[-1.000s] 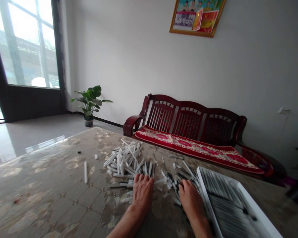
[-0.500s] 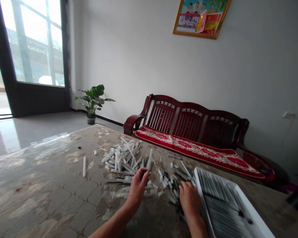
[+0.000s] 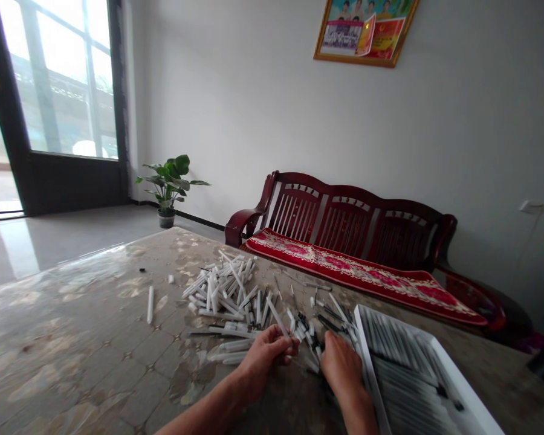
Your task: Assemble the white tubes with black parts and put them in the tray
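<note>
My left hand [image 3: 272, 351] is closed around the lower end of a white pen barrel [image 3: 277, 315], which leans up and to the left. To its right, my right hand [image 3: 344, 365] is curled low over the small black and white pen parts [image 3: 304, 329]. Its fingertips are tucked down, and I cannot make out what they hold. Behind my left hand lies a heap of white pen barrels [image 3: 222, 284]. Several thicker tubes [image 3: 233, 349] rest just left of my left wrist.
A white tray [image 3: 367, 353] full of rows of pens stands right of my right hand. On the patterned tabletop [image 3: 95, 374] a single white barrel [image 3: 150, 305] lies apart at the left. Beyond the table are a dark red wooden bench [image 3: 349, 217] and a potted plant [image 3: 167, 187].
My left hand has moved right and towards me, and its barrel has tipped from nearly upright to leaning left. My right hand has shifted slightly left, closer to my left hand.
</note>
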A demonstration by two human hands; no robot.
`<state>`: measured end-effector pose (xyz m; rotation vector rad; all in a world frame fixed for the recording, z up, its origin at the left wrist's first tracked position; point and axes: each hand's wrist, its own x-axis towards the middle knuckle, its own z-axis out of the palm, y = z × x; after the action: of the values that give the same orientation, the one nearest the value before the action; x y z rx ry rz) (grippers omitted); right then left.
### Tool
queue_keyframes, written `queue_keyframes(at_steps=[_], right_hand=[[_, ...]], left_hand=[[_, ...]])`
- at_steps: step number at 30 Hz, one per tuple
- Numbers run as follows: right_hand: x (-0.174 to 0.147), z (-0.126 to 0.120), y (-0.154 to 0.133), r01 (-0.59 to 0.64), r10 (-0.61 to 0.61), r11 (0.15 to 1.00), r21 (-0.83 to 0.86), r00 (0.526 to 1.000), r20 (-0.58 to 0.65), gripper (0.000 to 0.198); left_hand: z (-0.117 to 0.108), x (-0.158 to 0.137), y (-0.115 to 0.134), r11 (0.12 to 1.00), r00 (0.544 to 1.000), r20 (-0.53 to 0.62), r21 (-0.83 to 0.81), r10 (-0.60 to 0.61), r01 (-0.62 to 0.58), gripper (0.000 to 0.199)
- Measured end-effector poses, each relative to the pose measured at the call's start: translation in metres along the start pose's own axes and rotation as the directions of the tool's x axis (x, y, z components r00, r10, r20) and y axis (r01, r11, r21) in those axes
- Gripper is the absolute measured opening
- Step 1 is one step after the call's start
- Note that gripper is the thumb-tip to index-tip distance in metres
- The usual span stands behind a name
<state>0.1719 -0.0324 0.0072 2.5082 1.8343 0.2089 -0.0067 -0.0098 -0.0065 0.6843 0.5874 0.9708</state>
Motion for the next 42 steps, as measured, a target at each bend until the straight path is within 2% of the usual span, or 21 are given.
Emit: queue_keyframes(at_steps=[6,11,18,24,29,35,42], right_hand=[[-0.001,-0.004,0.001,0.026,-0.026,1.000,-0.003,0.999,0.044,0.043],[-0.003,-0.008,0.000,0.057,-0.057,0.998,0.007,0.995,0.086,0.041],[-0.002,-0.009,0.001,0.049,-0.053,0.997,0.051,0.996,0.073,0.037],[0.001,-0.021,0.000,0.037,-0.052,0.962,0.269,0.998,0.048,0.035],[-0.005,-0.033,-0.013,0.131,-0.167,0.878,0.460,0.985,0.038,0.032],[-0.010,-0.033,-0.025,0.187,-0.225,0.849,0.495,0.974,0.019,0.033],[-0.008,-0.028,-0.027,0.212,-0.238,0.825,0.524,0.971,-0.019,0.034]], left_hand=[[-0.008,0.014,0.001,0.998,0.998,-0.066,-0.056,0.012,-0.016,0.039],[-0.010,0.018,0.005,0.997,0.992,-0.126,-0.077,-0.022,0.012,0.025],[-0.008,0.016,0.012,0.989,0.988,-0.153,-0.146,-0.033,0.010,0.011],[-0.006,0.017,0.014,0.982,0.979,-0.202,-0.187,-0.039,0.001,0.011],[-0.008,0.021,0.009,0.979,0.971,-0.238,-0.203,-0.032,-0.018,0.010],[-0.015,0.025,0.005,0.963,0.977,-0.214,-0.265,-0.013,-0.045,0.011],[-0.014,0.025,0.005,0.960,0.977,-0.212,-0.281,-0.037,-0.025,0.010]])
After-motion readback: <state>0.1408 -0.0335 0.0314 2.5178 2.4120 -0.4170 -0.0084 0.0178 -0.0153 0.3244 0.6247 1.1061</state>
